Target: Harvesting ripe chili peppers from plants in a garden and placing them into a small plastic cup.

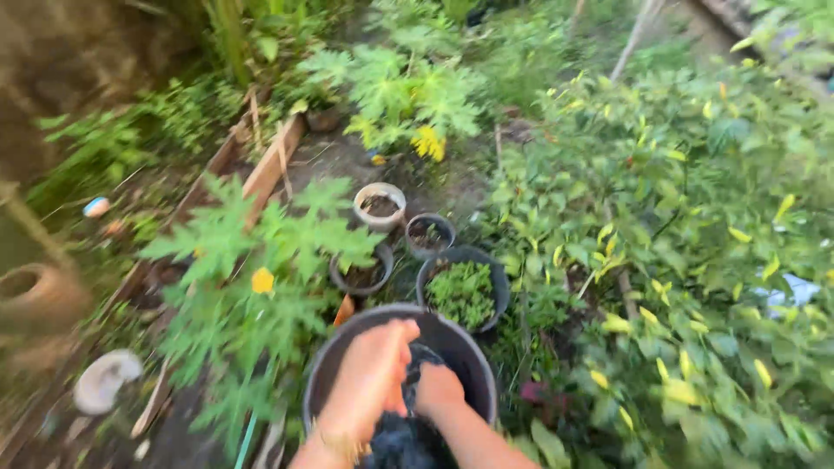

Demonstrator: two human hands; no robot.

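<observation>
Both hands sit lowest in the frame, over a large dark bucket (323, 372) whose near rim is cut off by the bottom edge. On the left, the left hand (369, 378) arches over the bucket with its fingers curled downward; a thin bracelet (343, 445) shows at the wrist. Beside it, the right hand (438, 391) is balled up, fingers folded in. Between and below them lies a dark, wet-looking mass (404, 439) inside the bucket; both hands touch it, but blur hides whether either truly grips it.

Left of the bucket, a young papaya plant (252, 252) spreads lobed leaves over the ground, one leaf yellow, hiding what lies under it. Farther left, a pale round object (102, 380) and a brown pot (35, 295) are too smeared to identify. Behind the bucket stand 4 small pots: 3 hold soil, and the nearest, a black pot (462, 291), holds small green plants. A leafy shrub (678, 226) fills the right side, crowding close against the bucket's rim.
</observation>
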